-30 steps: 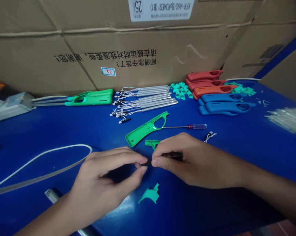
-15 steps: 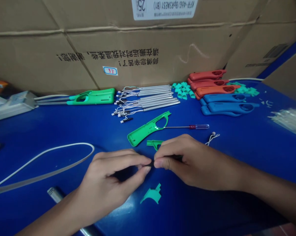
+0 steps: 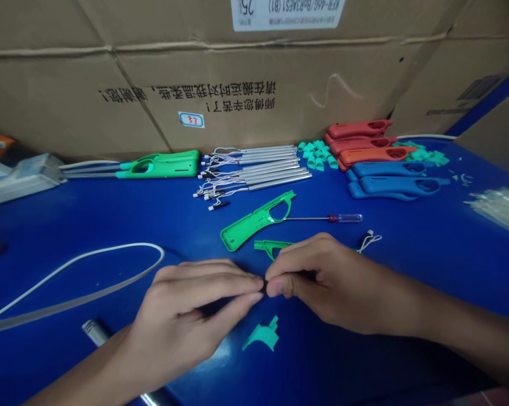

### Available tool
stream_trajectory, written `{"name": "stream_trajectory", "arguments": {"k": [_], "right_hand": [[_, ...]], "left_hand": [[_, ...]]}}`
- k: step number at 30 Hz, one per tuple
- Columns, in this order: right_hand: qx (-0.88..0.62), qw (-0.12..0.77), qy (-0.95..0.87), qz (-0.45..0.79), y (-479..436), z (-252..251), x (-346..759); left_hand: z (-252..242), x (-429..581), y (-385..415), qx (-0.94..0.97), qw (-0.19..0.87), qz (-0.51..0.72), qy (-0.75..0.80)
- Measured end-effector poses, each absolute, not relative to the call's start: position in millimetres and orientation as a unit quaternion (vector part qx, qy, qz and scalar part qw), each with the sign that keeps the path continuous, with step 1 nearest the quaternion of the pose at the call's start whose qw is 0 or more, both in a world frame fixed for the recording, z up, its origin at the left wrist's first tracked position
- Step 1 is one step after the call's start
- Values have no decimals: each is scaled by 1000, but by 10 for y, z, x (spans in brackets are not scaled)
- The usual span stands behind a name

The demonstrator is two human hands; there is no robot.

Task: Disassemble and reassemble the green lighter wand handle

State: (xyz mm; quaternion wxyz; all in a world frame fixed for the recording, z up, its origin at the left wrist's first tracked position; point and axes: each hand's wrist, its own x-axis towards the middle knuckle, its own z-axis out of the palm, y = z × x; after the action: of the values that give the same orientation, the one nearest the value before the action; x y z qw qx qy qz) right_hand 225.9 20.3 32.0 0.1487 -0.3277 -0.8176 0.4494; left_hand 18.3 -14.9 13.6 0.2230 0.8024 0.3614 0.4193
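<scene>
Head view, the only one I've got: both hands meet low in the middle, over the blue table [image 3: 110, 214]. I see the left hand [image 3: 182, 316] with thumb and forefinger pinched together on a small black part [image 3: 263, 286], and the right hand [image 3: 330, 282] pinching the same piece from the other side, fingertips almost touching. The part sits right between the two pinches, mostly hidden; what it is I can't tell. Just behind the right hand's knuckles lies a green trigger piece [image 3: 271, 246], and past that a green half shell [image 3: 256, 220] with a red-handled screwdriver [image 3: 326, 218] beside it. A teal clip [image 3: 262, 336] rests just below the fingertips. Further back, a row of metal tubes [image 3: 258, 166] lies in front of the cardboard box [image 3: 237, 84].
</scene>
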Motion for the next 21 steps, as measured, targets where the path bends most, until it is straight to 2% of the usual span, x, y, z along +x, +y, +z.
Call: {"name": "stream_trajectory", "arguments": {"k": [21], "right_hand": [[-350, 171, -762, 517, 151, 347, 2212]], "left_hand": [[126, 186, -156, 799, 273, 417, 336]]}}
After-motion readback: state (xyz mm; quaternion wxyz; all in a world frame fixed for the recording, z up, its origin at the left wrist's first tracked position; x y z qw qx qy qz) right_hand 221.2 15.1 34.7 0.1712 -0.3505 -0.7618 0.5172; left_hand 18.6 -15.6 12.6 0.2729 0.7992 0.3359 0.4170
